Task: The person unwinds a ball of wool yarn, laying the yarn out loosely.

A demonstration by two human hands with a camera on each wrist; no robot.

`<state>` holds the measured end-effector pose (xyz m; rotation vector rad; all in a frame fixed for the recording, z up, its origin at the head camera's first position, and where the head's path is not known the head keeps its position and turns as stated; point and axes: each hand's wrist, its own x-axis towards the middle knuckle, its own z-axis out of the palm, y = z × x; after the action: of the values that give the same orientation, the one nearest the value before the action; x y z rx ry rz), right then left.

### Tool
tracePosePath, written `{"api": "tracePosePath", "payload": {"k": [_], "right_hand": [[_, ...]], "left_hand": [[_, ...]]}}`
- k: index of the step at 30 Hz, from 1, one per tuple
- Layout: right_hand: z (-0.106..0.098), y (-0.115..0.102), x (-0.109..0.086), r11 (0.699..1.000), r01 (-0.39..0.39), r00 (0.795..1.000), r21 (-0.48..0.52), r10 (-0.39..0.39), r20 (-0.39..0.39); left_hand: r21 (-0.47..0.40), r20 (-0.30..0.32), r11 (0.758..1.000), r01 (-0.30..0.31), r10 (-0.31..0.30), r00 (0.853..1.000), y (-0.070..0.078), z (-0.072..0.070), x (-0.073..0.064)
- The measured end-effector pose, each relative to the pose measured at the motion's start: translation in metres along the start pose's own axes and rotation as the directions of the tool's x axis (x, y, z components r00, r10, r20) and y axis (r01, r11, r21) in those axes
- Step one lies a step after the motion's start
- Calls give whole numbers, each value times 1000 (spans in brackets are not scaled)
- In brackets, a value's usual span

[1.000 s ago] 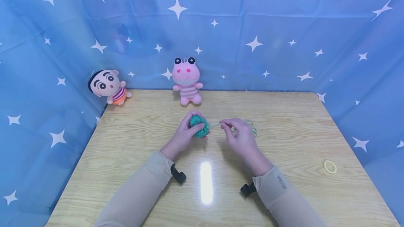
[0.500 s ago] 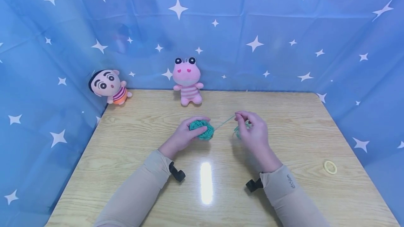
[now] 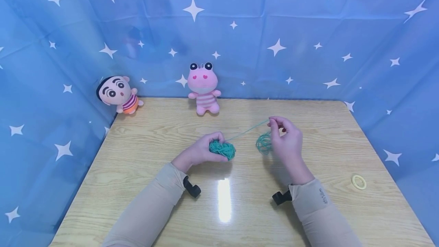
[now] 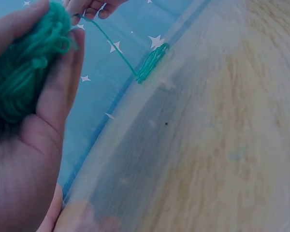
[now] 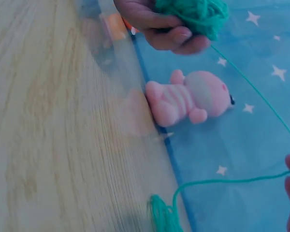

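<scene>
My left hand (image 3: 202,149) grips a ball of green yarn (image 3: 223,149) above the middle of the table; in the left wrist view the ball (image 4: 26,63) sits between thumb and fingers. A taut strand (image 3: 247,130) runs from it up to my right hand (image 3: 287,138), which pinches the yarn between thumb and index fingertip. Loose green loops (image 3: 264,143) lie on the table beside the right hand, partly behind it. In the right wrist view, another length of strand (image 5: 232,181) drops from the pinching fingers to the loose loops (image 5: 164,215).
A pink plush frog (image 3: 205,89) stands at the table's back edge, and a plush boy doll (image 3: 120,94) leans at the back left corner. A pale yellow ring (image 3: 358,182) lies on the right of the wooden table (image 3: 154,132). A blue starry curtain (image 3: 247,60) surrounds it.
My right hand has moved right and slightly away, drawing the strand between the hands longer. The left hand has turned the yarn ball and moved slightly nearer. More of the loose loops now shows.
</scene>
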<state>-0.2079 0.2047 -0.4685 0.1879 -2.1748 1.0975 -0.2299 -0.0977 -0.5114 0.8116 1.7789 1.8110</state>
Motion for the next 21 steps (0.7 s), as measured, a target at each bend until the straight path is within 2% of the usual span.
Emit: {"api": "tracePosePath", "payload": {"k": [3,7,10,12,15,19,21], "right_hand": [[-4,5,2,998,-53,999,-20,53,7],[-11,15,3,987,-129,990,-96,134,48],[-16,25,3,971,-177,977,-162,194,91],[-20,32,2,962,-202,966,-184,226,122],[-24,38,3,958,-212,957,-192,243,161],[-30,41,6,960,-198,953,-200,236,188],[-32,42,7,959,-195,953,-205,235,190]], "left_hand": [[70,-42,997,-11,14,999,1,0,-1],[11,-105,1000,-17,18,994,3,0,-1],[-41,-171,999,-2,-5,985,2,1,0],[-47,-205,999,10,-19,979,0,1,2],[-9,-242,1000,15,-17,970,-2,2,3],[-125,-249,992,-20,-12,968,-3,3,4],[-223,-244,973,-54,-2,970,-1,4,4]]}}
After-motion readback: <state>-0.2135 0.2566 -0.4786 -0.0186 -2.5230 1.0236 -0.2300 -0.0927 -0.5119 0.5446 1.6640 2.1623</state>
